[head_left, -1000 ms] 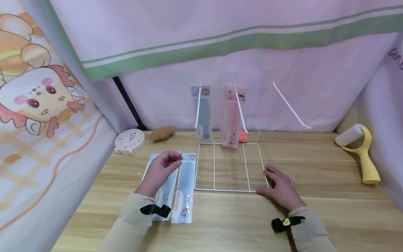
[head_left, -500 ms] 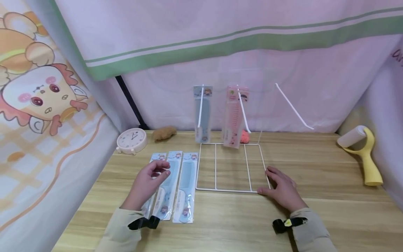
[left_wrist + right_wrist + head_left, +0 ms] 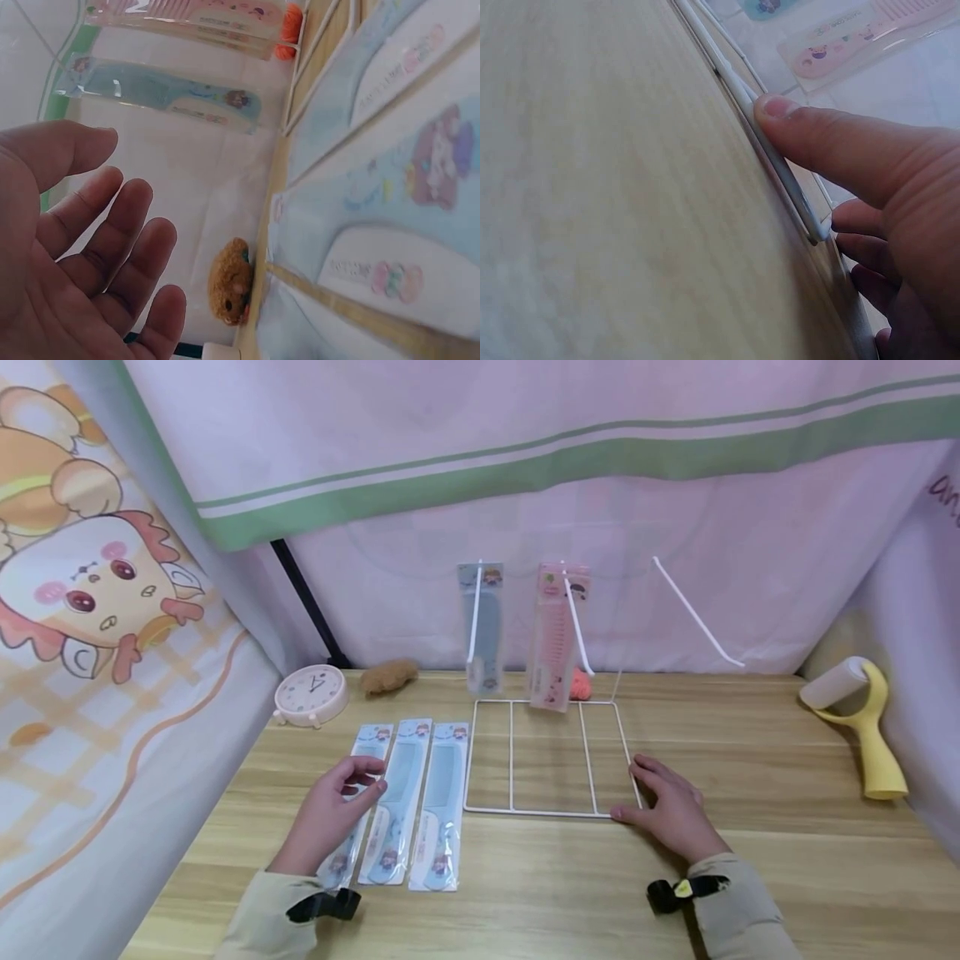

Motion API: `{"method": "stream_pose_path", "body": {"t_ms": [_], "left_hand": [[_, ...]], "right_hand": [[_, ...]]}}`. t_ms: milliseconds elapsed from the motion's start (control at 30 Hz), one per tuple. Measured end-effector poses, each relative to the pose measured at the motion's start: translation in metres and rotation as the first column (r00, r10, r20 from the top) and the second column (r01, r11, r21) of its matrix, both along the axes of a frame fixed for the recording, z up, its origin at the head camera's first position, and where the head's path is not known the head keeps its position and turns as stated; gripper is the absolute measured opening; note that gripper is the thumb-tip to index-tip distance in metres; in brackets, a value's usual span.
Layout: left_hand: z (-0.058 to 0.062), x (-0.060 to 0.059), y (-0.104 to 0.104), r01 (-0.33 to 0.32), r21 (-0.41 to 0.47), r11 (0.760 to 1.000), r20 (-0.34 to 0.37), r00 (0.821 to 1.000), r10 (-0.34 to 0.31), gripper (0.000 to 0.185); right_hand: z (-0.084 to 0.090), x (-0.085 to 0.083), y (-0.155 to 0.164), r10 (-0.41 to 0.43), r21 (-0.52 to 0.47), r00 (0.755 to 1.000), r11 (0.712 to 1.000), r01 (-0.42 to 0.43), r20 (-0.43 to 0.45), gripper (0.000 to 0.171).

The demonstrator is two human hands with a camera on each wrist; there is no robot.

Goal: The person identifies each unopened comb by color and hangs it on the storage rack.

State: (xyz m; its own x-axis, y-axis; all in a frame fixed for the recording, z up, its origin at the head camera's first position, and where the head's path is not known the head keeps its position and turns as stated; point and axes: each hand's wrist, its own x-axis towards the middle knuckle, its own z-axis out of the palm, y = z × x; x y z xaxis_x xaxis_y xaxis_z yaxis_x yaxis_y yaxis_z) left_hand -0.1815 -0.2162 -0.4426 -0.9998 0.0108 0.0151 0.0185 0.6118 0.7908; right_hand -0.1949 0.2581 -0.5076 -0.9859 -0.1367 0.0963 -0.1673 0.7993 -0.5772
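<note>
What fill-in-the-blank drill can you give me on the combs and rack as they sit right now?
1. ____ packaged blue combs lie flat on the table.
2. The right hand rests on the white wire rack's near-____ corner.
3. The packet hanging beside the blue one on the rack is ____.
4. The yellow-handled lint roller stands at the table's far ____.

Missing words: three; right; pink; right

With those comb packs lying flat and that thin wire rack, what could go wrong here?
The three blue comb packs lie edge to edge, so the left hand above them may nudge one and skew its neighbours. The white wire rack looks light; only the right hand on its front corner steadies it, so it might tip. The pink pack hangs on a slanted peg and could slide off.
</note>
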Motion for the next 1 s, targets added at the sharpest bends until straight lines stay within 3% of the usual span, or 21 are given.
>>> {"method": "stream_pose_path", "body": {"t_ms": [533,833,1000], "left_hand": [[-0.016,0.007,-0.022,-0.023,-0.094,0.995,0.026,0.999,0.025,0.033],[-0.026,0.012,-0.033,-0.086,0.076,0.993,0.067,0.994,0.081,0.035],[-0.034,0.012,-0.04,-0.115,0.082,0.99,0.085,0.991,0.108,0.039]], "right_hand": [[-0.001,0.0,0.001,0.001,-0.01,1.0,1.0,-0.001,0.002,0.09],[-0.002,-0.001,0.001,0.0,-0.008,1.0,1.0,0.0,0.008,0.091],[-0.002,-0.001,0.001,0.002,-0.009,1.0,1.0,-0.002,0.003,0.09]]}}
